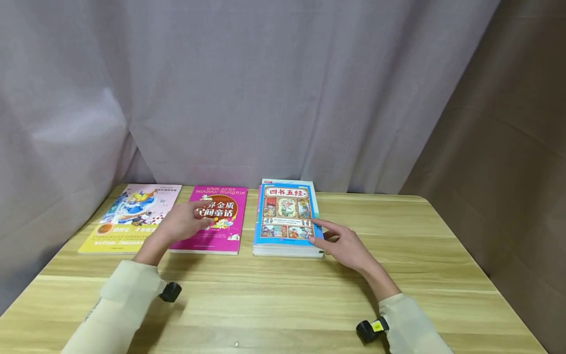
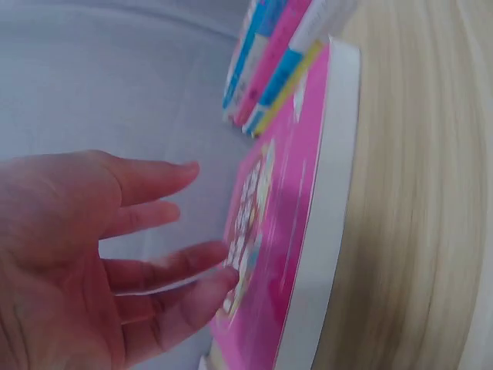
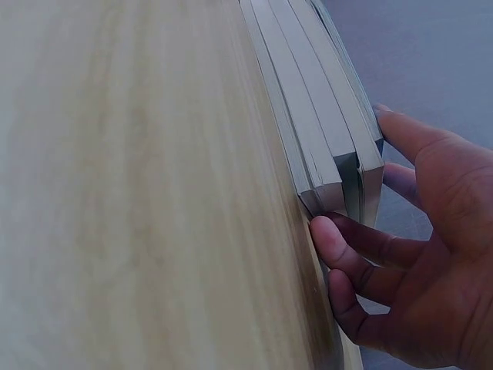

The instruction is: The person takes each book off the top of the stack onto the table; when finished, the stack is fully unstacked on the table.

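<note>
My left hand (image 1: 183, 221) hovers over a magenta book (image 1: 208, 242), fingers loosely bent and apart with nothing between them. In the left wrist view the fingertips overlap that book's cover (image 2: 289, 262). A stack of books (image 1: 287, 253) lies to the right, topped by a blue-bordered book (image 1: 283, 241) with cartoon panels. My right hand (image 1: 347, 246) touches the stack's right side near its front corner. In the right wrist view the thumb lies at the top cover's edge, while the other fingers (image 3: 331, 239) bend loosely beside the stacked pages (image 3: 316, 100).
A yellow and pastel picture book (image 1: 117, 236) lies at the far left, partly behind the left hand and forearm. All the books lie along the back of a wooden table (image 1: 265, 300), before a grey curtain (image 1: 221, 98). Each wrist carries a small black camera (image 1: 170, 292).
</note>
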Tool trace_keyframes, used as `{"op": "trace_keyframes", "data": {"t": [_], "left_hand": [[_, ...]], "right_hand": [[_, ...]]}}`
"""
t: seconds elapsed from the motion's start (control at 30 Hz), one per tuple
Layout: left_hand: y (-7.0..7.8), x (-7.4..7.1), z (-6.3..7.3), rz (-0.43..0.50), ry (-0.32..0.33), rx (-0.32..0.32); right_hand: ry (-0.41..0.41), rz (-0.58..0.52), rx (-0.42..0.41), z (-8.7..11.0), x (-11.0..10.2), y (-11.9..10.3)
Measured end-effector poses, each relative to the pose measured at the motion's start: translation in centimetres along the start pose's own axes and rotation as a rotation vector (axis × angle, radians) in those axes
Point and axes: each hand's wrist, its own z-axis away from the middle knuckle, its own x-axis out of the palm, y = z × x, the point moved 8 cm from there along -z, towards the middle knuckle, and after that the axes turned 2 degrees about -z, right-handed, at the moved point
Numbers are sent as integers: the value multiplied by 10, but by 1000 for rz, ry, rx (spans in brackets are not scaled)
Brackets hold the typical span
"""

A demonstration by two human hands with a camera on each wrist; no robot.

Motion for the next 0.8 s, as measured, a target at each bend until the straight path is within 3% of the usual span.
{"op": "trace_keyframes", "data": {"t": [0.23, 0.3, 0.53, 0.8], "left_hand": [[32, 29, -5, 371, -129, 46], [42, 38, -7, 431, -160, 64], [65, 69, -12, 563, -257, 55], [69, 88, -14, 632, -336, 12]], "right_hand": [[-21, -55, 13, -1, -2, 4], [-28, -77, 17, -1, -4, 5], [-77, -142, 24, 2, -6, 5], [-112, -151, 35, 4, -8, 6]]}}
